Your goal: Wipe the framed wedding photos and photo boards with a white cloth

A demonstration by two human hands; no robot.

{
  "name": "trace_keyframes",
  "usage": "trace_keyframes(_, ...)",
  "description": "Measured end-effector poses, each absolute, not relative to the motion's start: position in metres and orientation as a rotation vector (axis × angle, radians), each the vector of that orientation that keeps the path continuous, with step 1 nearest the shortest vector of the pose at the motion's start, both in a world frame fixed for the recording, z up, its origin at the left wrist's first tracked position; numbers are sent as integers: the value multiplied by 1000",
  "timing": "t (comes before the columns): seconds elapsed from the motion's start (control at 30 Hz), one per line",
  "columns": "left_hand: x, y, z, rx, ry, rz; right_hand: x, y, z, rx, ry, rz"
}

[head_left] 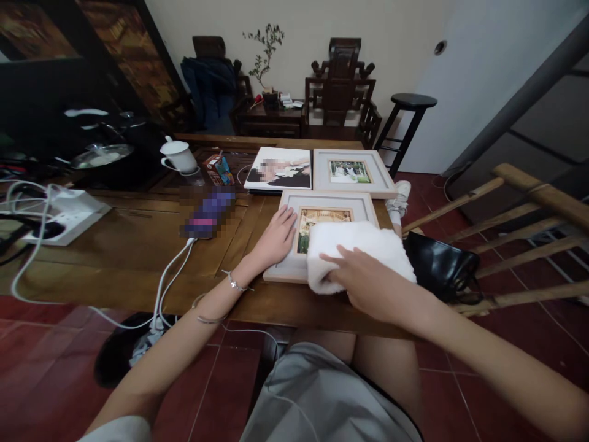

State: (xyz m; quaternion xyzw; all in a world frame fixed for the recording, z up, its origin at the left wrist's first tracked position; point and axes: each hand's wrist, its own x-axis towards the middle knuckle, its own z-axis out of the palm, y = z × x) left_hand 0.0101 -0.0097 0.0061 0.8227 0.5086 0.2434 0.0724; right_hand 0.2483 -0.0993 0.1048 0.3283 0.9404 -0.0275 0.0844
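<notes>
Grip: your right hand (363,276) closed on cloth (368,245), atop near frame (294,267); your left hand (276,236) spread flat at its left side. Inside frame: photo (317,218). Left beyond frame: lidded cup (179,158), contents hidden.

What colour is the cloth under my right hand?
The cloth is plain white, showing best in the head view.

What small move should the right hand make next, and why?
Probably slide the white cloth slightly leftward with the right hand: it covers the lower right of the near framed photo, the left side is clear of it, and the left hand rests there.
</notes>
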Motion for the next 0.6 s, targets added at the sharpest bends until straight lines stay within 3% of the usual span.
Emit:
trace_keyframes(0.2,10,-10,7,2501,1528,695,236,-107,94,1020,2804,-7)
trace_keyframes(0.6,9,-9,4,2484,1513,727,230,18,64,1336,2832,406)
